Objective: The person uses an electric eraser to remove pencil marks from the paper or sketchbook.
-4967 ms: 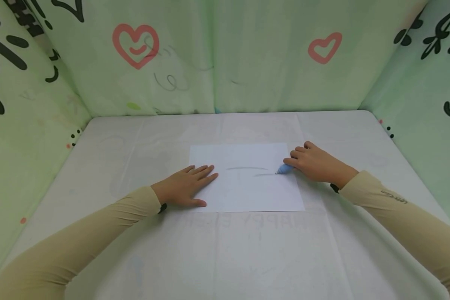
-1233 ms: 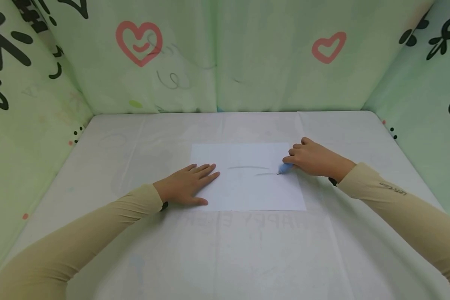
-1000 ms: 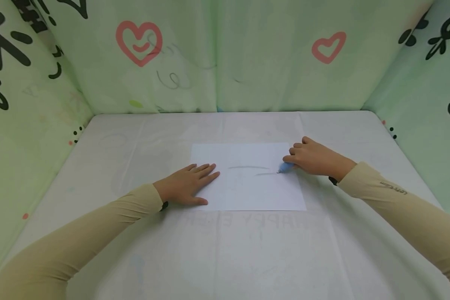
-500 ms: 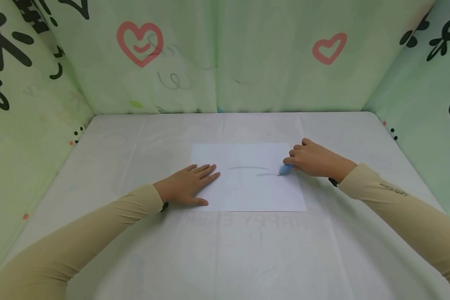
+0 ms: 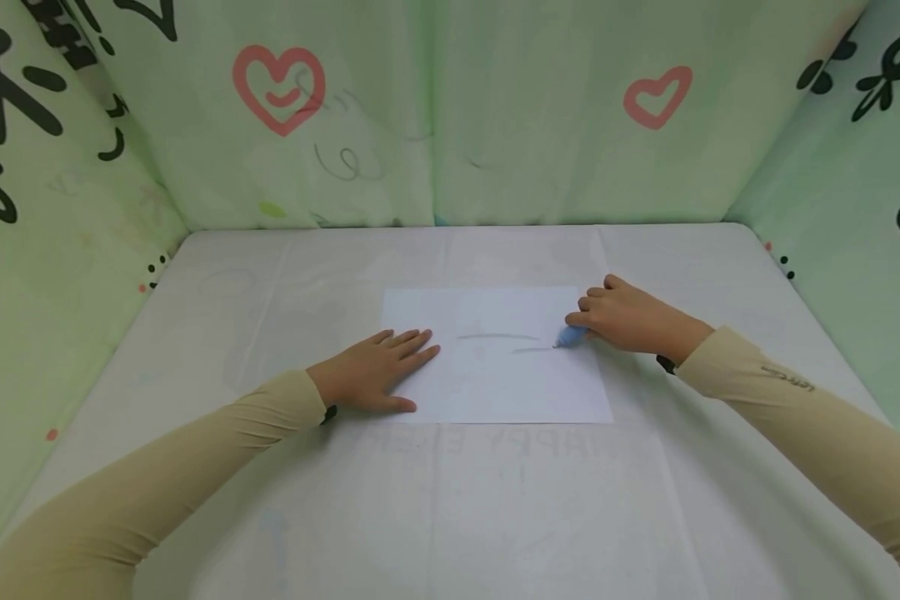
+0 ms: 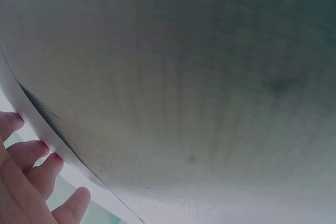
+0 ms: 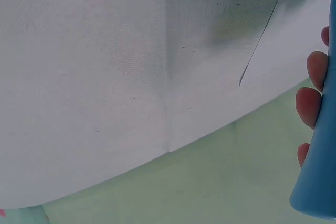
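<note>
A white sheet of paper [image 5: 506,387] lies mid-table with two faint grey lines on it. My left hand [image 5: 375,371] rests flat on its left edge, fingers spread; the left wrist view shows those fingertips [image 6: 44,171] against the white sheet. At the sheet's right side my right hand [image 5: 633,317] grips a thick blue pen-like tool [image 5: 572,336]. Its thin tip points down at the right end of the lower line [image 5: 532,350]; whether it touches the paper I cannot tell. In the right wrist view, fingertips curl round the smooth blue barrel [image 7: 320,161].
A white cloth with creases and faint printed letters [image 5: 487,440] covers the table [image 5: 330,508]. Light green curtains [image 5: 525,150] with red hearts and black drawings stand round its back and both sides.
The tool's tip has shifted only slightly up and down by the lower line's right end. Both hands keep their holds, and the lines look the same. The head view has moved a little.
</note>
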`<state>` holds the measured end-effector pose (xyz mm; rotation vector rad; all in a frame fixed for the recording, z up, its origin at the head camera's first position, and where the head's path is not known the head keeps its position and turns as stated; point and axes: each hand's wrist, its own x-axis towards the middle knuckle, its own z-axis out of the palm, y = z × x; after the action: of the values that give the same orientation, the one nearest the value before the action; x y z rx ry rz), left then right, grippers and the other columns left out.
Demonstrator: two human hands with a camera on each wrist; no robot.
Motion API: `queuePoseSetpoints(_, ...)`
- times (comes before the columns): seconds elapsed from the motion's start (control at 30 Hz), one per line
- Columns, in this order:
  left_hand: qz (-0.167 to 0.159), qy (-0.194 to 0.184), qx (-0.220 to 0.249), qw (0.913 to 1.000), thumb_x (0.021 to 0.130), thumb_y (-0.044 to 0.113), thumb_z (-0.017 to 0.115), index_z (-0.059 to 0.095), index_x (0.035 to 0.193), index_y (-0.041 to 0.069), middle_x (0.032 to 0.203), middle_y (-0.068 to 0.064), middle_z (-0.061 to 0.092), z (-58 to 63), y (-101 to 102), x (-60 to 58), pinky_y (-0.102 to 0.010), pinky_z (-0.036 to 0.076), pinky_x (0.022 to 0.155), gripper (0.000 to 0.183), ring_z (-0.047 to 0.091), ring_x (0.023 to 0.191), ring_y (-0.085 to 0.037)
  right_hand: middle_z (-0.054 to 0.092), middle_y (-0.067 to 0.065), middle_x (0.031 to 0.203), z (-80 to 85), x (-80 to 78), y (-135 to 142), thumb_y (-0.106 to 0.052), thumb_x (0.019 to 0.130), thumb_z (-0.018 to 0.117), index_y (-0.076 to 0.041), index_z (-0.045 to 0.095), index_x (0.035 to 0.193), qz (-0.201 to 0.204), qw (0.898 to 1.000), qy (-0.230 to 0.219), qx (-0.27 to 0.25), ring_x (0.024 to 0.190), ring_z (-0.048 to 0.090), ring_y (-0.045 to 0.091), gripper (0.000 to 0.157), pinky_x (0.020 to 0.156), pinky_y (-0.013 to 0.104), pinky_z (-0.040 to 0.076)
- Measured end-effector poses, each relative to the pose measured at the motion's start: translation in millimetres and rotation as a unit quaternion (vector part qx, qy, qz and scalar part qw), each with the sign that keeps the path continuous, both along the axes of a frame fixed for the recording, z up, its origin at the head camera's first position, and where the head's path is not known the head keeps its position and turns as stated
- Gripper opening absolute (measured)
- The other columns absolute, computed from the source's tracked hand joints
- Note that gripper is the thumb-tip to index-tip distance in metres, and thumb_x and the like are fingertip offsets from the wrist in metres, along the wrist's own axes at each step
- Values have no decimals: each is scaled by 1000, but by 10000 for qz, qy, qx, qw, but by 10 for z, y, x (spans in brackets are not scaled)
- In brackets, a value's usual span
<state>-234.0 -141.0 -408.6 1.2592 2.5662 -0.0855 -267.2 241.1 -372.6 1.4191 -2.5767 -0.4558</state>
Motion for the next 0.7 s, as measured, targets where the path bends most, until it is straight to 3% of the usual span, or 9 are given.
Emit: queuePoseSetpoints(0.7, 0, 26, 28, 10000, 90, 59, 46, 14, 152, 13, 159, -11, 13, 14, 10, 18, -50, 17, 117, 84, 16, 146, -28, 58, 2, 71, 16, 9, 9, -15, 71, 80, -14, 61, 87, -22, 10000, -75, -9, 67, 51, 19, 25, 63, 32, 32)
